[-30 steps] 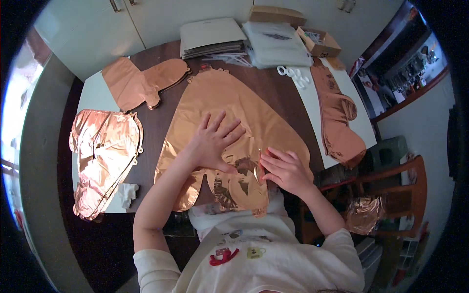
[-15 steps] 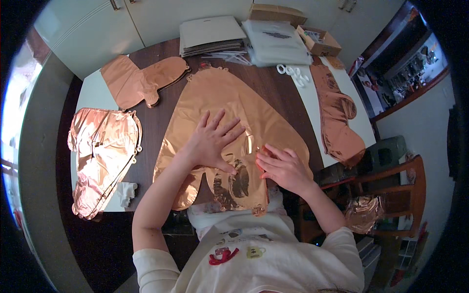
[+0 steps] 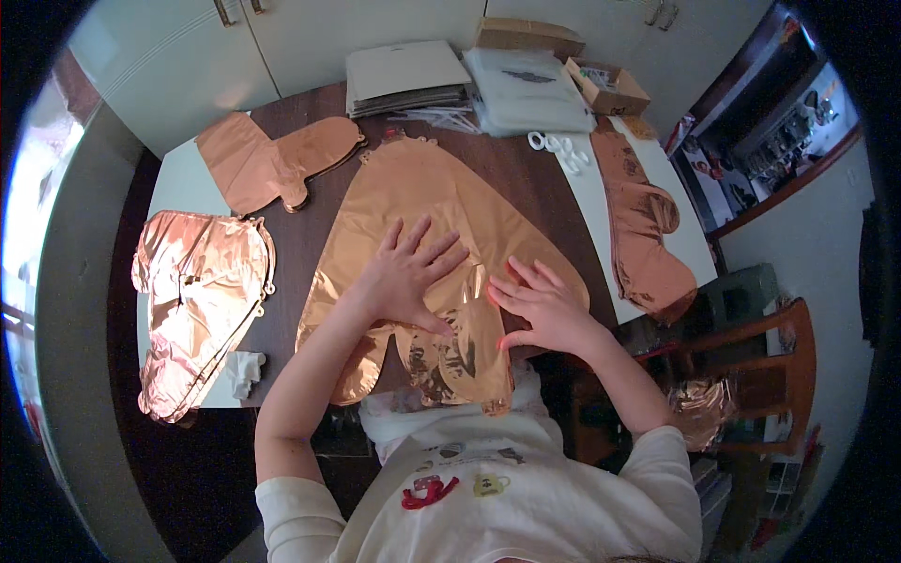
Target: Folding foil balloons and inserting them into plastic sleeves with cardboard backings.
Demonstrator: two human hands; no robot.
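Observation:
A large flat copper-coloured foil balloon [image 3: 413, 192] lies across the middle of the dark table, its lower edge hanging toward my lap. My left hand [image 3: 410, 277] rests flat on it with the fingers spread. On the balloon's right part is my right hand [image 3: 549, 310], its fingers apart and its thumb near the creased, shiny section. Nothing shows in either hand. Small tabs stick out at the balloon's top and bottom edges.
Folded foil balloons lie at the far left [image 3: 272, 164], near left [image 3: 202, 300] and right [image 3: 633, 216]. Behind stand a cardboard stack [image 3: 408, 75], a pile of clear plastic bags [image 3: 526, 89] and a small box [image 3: 608, 89]. White rolls [image 3: 560, 148] and a wooden chair [image 3: 798, 375] are at the right.
My right hand has opened from bunched fingers to spread ones, staying near the same spot on the foil. My left hand stays in place. The view has shifted slightly.

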